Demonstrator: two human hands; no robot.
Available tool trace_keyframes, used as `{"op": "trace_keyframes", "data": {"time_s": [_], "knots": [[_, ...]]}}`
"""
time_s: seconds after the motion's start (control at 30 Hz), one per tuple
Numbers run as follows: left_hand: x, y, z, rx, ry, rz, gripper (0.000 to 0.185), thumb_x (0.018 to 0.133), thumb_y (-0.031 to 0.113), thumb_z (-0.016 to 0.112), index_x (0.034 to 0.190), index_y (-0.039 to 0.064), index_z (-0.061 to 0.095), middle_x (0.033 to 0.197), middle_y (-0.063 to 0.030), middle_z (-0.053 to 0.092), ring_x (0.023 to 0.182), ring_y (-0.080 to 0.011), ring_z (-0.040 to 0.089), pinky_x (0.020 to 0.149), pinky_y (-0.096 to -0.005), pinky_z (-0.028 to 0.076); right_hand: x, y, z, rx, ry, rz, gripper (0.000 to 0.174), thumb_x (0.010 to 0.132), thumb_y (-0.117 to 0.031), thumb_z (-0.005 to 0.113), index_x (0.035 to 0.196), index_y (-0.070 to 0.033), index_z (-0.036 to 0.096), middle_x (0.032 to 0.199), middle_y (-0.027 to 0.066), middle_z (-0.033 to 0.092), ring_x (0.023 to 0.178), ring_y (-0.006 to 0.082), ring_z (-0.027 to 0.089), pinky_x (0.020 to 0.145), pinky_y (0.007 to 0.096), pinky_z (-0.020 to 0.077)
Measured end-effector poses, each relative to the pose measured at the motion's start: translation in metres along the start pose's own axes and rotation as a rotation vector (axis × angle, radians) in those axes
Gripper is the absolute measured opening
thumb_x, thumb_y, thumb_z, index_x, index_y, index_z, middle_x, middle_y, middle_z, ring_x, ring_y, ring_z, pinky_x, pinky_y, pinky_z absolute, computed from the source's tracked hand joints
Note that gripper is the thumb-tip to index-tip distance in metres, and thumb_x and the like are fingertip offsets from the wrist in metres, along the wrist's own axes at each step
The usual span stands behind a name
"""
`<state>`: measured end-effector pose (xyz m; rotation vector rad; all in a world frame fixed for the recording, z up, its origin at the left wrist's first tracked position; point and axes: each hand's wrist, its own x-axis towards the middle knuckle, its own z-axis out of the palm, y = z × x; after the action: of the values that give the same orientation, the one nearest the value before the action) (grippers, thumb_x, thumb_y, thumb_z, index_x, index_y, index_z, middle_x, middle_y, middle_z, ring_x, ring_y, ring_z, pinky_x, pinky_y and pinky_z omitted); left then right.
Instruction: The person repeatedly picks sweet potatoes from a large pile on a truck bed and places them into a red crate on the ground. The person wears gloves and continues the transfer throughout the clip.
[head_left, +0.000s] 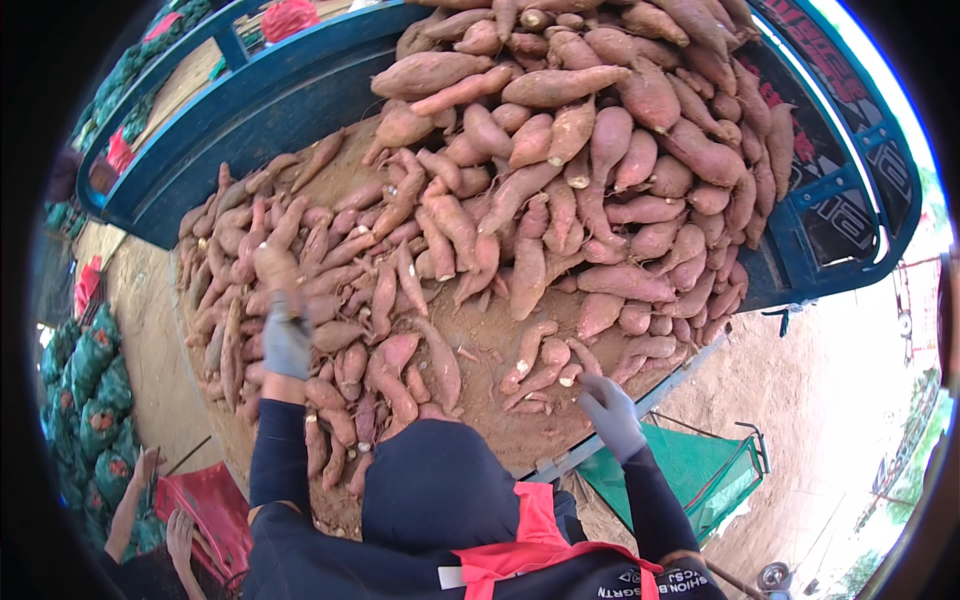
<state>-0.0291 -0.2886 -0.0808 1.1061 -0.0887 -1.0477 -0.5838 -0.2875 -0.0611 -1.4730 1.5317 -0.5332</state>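
My left hand (286, 343), in a grey glove, reaches over the left part of a heap of sweet potatoes (450, 225). A blurred brown sweet potato (276, 268) is in its fingers. My right hand (611, 416), gloved too, is low at the front edge of the cargo bed (480, 427), fingers curled. Its fingertips are beside a small cluster of thin sweet potatoes (551, 360); whether they grip one is hidden. Several loose roots with broken pale ends lie on the soil-covered bed between my hands.
A blue metal side wall (300, 82) bounds the bed at the back left, a blue rail frame (825, 187) at the right. A green mesh-sided cart (675, 469) stands below right. Filled green net sacks (94, 397) are at left. Another person's hands (180, 536) are near a red bag (206, 510).
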Motion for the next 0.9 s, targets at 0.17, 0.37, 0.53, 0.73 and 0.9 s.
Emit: {"op": "trace_keyframes", "data": {"time_s": [0.17,0.37,0.53,0.73,0.9], "knots": [[0.035,0.029,-0.028,-0.084,0.279,0.152,0.044,0.1,0.033,0.067,0.133,0.006,0.058,0.126,-0.0045,0.061,0.097,-0.018,0.062,0.085,-0.0258,0.055,0.119,-0.079,0.079,0.08,0.039,0.113,0.072,0.087,-0.031,0.077,0.14,0.007,0.047,0.118,0.018,0.067,0.109,0.0248,0.065,0.095,0.035,0.051],[-0.016,-0.057,-0.013,-0.084,0.252,0.041,0.047,0.105,0.025,0.055,0.146,0.003,0.046,0.133,-0.0093,0.059,0.118,-0.0221,0.061,0.101,-0.0338,0.051,0.184,-0.039,0.137,0.134,0.36,0.127,0.089,0.079,-0.037,0.083,0.143,0.008,0.04,0.125,0.0256,0.062,0.116,0.0313,0.062,0.099,0.0394,0.0487],[-0.106,-0.076,0.071,0.343,0.149,-0.035,0.048,0.102,0.026,0.061,0.143,0.005,0.049,0.125,-0.0059,0.062,0.114,-0.018,0.062,0.095,-0.0295,0.049,0.104,-0.044,0.095,0.078,0.033,0.005,0.081,0.077,-0.031,0.084,0.142,0.001,0.047,0.124,0.0184,0.064,0.111,0.0261,0.064,0.098,0.0362,0.0496],[-0.082,-0.115,0.147,0.474,-0.489,0.198,0.039,0.105,0.024,0.054,0.136,0.0,0.052,0.11,-0.0073,0.065,0.102,-0.0176,0.063,0.091,-0.0309,0.051,0.032,-0.086,0.082,-0.253,-0.171,-0.187,0.088,0.076,-0.037,0.082,0.148,-0.004,0.043,0.118,0.0262,0.065,0.114,0.0429,0.063,0.097,0.0448,0.0508],[-0.073,-0.147,0.153,0.046,-0.223,-0.141,0.028,0.107,0.022,0.046,0.115,-0.001,0.059,0.066,0.001,0.054,0.066,-0.0165,0.059,0.077,-0.0355,0.057,0.009,-0.096,0.085,-0.152,-0.161,-0.113,0.098,0.075,-0.032,0.084,0.151,0.004,0.035,0.139,0.0304,0.053,0.128,0.0423,0.055,0.109,0.0429,0.0438]]}}
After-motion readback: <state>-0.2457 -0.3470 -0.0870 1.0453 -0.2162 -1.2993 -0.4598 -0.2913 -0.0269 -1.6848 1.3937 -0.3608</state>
